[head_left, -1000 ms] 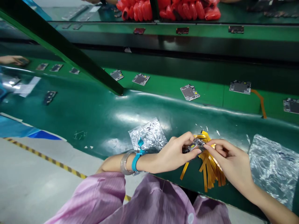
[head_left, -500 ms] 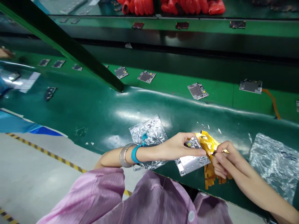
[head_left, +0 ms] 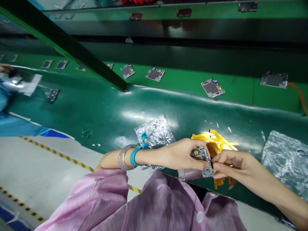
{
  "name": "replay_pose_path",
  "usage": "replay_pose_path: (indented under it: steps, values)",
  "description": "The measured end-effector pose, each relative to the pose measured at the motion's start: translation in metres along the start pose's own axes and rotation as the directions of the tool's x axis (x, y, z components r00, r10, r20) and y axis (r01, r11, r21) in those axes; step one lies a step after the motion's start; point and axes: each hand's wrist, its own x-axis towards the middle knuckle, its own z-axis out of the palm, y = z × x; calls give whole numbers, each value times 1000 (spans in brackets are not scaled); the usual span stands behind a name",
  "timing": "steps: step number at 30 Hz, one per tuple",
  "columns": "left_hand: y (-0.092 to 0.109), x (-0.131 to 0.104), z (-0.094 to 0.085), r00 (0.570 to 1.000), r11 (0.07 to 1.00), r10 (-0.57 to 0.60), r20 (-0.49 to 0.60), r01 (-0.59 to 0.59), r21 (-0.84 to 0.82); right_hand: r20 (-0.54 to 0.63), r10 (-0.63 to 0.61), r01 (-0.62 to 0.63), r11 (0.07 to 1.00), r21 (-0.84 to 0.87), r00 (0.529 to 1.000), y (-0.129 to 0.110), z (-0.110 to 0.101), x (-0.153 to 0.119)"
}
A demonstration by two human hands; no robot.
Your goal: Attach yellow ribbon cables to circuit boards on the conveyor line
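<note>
Near the bench's front edge, my left hand point(head_left: 181, 154) grips a circuit board point(head_left: 192, 173) between thumb and fingers, with a yellow square showing on the board. At the board's right edge, my right hand point(head_left: 234, 165) is pinched; what its fingertips hold, if anything, is too small and hidden to name. Behind and under both hands lies a pile of yellow-orange flex strips point(head_left: 216, 141). A clear crinkled bag point(head_left: 157, 131) lies behind my left forearm, which wears a teal wrist strap point(head_left: 136, 156).
Several boards lie on the green belt point(head_left: 179, 91) beyond the bench point(head_left: 103, 112). A green post point(head_left: 79, 54) slants down at the left. Another plastic bag point(head_left: 284, 163) lies at the right. Another person's blue sleeve point(head_left: 3, 96) shows at the far left, near a dark board point(head_left: 52, 95).
My right hand has moved from the yellow strips to the edge of the board. The board has tilted in my left hand. The view has shifted, and boards on the belt have moved right.
</note>
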Motion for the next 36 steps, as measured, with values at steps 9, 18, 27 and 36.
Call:
replay_pose_path:
  steps: [9,18,27,36]
  values:
    - [8,2,-2,998,991,-15,66,6,131,48,17,-14,998,-65,999,-1,-2,-2]
    - [7,4,-4,996,999,13,91,-17,49,101,156,-153,987,-39,983,-1,-3,3]
    - [7,11,-4,1000,998,-5,-17,4,-56,117,40,-39,999,-8,992,2,-5,6]
    - [-2,14,-6,991,999,15,-131,-10,42,17,30,-30,1000,-6,999,5,-14,12]
